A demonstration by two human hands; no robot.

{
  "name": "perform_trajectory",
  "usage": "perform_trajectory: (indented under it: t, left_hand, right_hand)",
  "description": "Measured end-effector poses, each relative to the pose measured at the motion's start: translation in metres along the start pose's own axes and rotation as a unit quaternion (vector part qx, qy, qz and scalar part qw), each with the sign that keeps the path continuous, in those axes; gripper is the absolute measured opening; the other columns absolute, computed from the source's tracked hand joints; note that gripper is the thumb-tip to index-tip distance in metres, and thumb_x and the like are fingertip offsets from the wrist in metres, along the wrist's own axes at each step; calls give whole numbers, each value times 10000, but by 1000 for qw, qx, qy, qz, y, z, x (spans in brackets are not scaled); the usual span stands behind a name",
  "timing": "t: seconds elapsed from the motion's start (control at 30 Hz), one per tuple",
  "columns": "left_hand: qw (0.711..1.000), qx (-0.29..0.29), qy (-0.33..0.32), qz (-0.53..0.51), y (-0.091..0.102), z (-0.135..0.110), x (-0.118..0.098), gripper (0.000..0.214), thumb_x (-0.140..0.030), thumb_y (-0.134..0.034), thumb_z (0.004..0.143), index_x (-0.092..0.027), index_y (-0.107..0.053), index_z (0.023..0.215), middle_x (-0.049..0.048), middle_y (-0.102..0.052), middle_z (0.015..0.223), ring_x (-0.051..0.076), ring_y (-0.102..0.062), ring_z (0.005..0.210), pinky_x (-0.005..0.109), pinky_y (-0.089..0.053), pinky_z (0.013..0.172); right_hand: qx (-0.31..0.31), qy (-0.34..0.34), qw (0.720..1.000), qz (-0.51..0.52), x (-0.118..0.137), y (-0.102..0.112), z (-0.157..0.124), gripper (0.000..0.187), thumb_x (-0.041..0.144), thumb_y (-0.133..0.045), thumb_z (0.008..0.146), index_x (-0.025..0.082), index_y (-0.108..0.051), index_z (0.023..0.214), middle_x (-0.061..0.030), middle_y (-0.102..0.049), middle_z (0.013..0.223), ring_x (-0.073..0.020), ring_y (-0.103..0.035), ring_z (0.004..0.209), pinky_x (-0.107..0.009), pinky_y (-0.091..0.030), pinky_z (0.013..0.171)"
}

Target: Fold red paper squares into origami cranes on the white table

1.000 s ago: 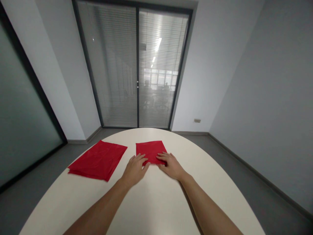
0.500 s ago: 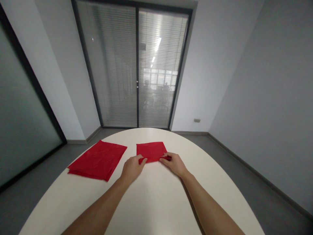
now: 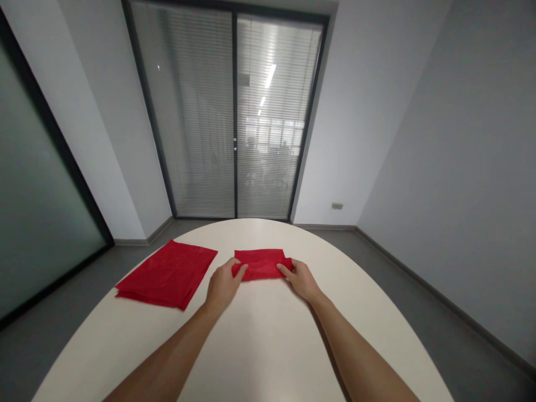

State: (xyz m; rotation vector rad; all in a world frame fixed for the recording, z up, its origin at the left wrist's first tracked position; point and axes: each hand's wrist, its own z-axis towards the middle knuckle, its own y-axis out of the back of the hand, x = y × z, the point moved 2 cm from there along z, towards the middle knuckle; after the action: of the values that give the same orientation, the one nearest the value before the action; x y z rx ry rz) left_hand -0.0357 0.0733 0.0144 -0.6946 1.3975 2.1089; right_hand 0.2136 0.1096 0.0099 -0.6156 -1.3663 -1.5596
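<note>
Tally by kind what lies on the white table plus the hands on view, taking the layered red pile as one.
Left hand and right hand: 2
Red piece held between them: 1
Layered red pile, its layers too indistinct to count: 1
Total: 4

White table (image 3: pixel 259 346) with a curved far edge, dark grey floor (image 3: pixel 389 278) around it; at the far side, a tall black frame (image 3: pixel 235 184) filled with slatted blinds (image 3: pixel 196 139), bright light strips (image 3: pixel 271 75) showing in the right half; to the left, a frosted glass panel (image 3: pixel 33 184); to the right, pale walls (image 3: pixel 456 139) with grey skirting (image 3: pixel 444 297) and, low on the far one, a small rectangular plate (image 3: pixel 337 206)
</note>
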Motion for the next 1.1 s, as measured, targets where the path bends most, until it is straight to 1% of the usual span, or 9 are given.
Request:
perform_trajectory:
  t: [0.1, 0.2, 0.27, 0.4, 0.47, 0.57, 0.7, 0.9, 1.1]
  left_hand:
    - [1000, -8, 4, -21, -1, 0, 1, 250, -423, -534, 968, -233, -620, 1106, 22, -717, 788, 203, -675, 706, 270, -431, 638]
    - [999, 11, 5, -47, -3, 0, 2, 406, -404, -544, 961, -225, -504, 1324, 8, -703, 771, 192, -654, 643, 268, -427, 610]
    - [999, 22, 4, -46, -4, 0, 2, 450, -357, -548, 957, -212, -463, 1374, 20, -714, 798, 196, -661, 655, 272, -432, 612]
    - [997, 29, 0, -70, -5, 0, 3, 444, -293, -531, 961, -195, -453, 1386, 70, -752, 956, 209, -704, 753, 290, -484, 677]
    - [996, 24, 1, -87, -6, 1, 4, 446, -291, -520, 968, -197, -442, 1397, 83, -754, 1012, 218, -720, 813, 301, -507, 715]
    - [996, 15, 8, -91, -7, 2, 7, 433, -310, -512, 978, -193, -448, 1390, 93, -751, 1007, 231, -724, 851, 318, -521, 740]
    - [997, 9, 23, -71, -7, 3, 8, 430, -308, -532, 977, -189, -458, 1384, 93, -745, 980, 234, -726, 870, 319, -521, 753]
    - [999, 6, 43, -26, -4, 2, 4, 463, -326, -552, 977, -181, -456, 1406, 106, -738, 991, 242, -725, 886, 299, -493, 721]
    - [999, 5, 44, 0, -4, 1, 4, 459, -337, -540, 986, -178, -450, 1407, 119, -737, 1023, 245, -725, 880, 290, -477, 695]
  right_hand:
    - [-10, 4, 1000, 0, -1, 1, 1, 415, 548, -572, 916, 158, -686, 831, -32, -711, 749, -187, -596, 663, -273, -428, 613]
    - [-27, -1, 1000, 5, -4, 2, 2, 425, 560, -569, 916, 157, -688, 850, -49, -726, 779, -204, -617, 689, -288, -453, 632]
    - [-33, -1, 999, 14, -5, 2, 2, 427, 565, -560, 922, 158, -686, 883, -66, -742, 827, -217, -638, 726, -302, -477, 661]
    - [-60, 3, 998, 7, -4, 3, 2, 401, 557, -527, 943, 178, -652, 984, -74, -752, 904, -227, -670, 789, -322, -512, 724]
    - [-60, 7, 998, -3, -3, 2, 1, 382, 537, -516, 950, 186, -634, 1045, -75, -752, 956, -226, -681, 820, -327, -520, 757]
    - [-44, 15, 999, -25, -5, 2, 2, 362, 506, -512, 952, 182, -641, 1047, -84, -749, 993, -228, -681, 852, -335, -519, 793]
    - [-44, 20, 998, -49, -8, 1, 4, 346, 485, -514, 949, 174, -653, 1013, -83, -748, 940, -228, -669, 807, -336, -509, 759]
    - [-49, 24, 997, -56, -8, 2, 4, 352, 464, -531, 947, 187, -638, 1137, -93, -755, 1050, -236, -694, 857, -344, -520, 791]
    - [-50, 20, 998, -33, -10, 0, 4, 379, 473, -540, 945, 187, -604, 1184, -91, -770, 1013, -238, -719, 836, -334, -530, 757]
